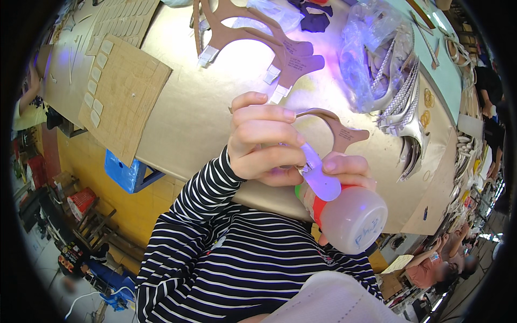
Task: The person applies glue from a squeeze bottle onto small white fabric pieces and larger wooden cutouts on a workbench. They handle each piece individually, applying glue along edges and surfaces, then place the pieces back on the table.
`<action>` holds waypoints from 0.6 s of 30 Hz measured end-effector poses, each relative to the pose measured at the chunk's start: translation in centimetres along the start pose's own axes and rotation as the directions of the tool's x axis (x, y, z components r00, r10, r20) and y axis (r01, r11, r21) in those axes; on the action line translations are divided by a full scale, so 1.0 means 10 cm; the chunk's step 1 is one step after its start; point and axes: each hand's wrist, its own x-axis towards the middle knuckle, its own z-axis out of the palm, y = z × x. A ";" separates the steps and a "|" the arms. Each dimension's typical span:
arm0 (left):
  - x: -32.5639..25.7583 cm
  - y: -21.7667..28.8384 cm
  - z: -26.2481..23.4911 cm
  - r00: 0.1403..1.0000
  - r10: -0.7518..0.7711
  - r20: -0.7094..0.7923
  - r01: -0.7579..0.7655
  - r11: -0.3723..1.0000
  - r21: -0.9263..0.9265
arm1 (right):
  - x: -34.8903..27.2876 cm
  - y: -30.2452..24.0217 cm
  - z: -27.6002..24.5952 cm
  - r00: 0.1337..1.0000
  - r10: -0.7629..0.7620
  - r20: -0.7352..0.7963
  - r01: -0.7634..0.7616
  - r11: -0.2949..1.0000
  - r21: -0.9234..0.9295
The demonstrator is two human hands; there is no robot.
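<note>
My left hand [266, 142] is closed, its fingers pinching a pale strip with a rounded end [325, 184], tinted violet by the light. A small shiny detail shows where the strip leaves the fingers. My right hand [349, 169] wraps around a translucent plastic bottle [358, 218] with a red band, tilted with its base toward me. The right thumb and finger lie close to the strip; whether they grip it I cannot tell. Just behind my hands is a curved brown cut piece [347, 137]; the left fingers hide part of it, so I cannot tell if they hold it.
More brown cut pieces [304, 64] with whitish tabs lie at the far side of the table [183, 118]. Cardboard [124, 99] carrying pale oval pieces is at left, above a blue stool [126, 172]. At right are a clear plastic bag [361, 59] and braided straps [401, 107].
</note>
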 end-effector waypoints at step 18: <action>-0.03 -0.04 0.01 0.999 0.007 -0.054 -0.009 0.999 -0.048 | -0.02 0.08 0.01 0.997 -0.071 0.038 0.070 0.997 0.039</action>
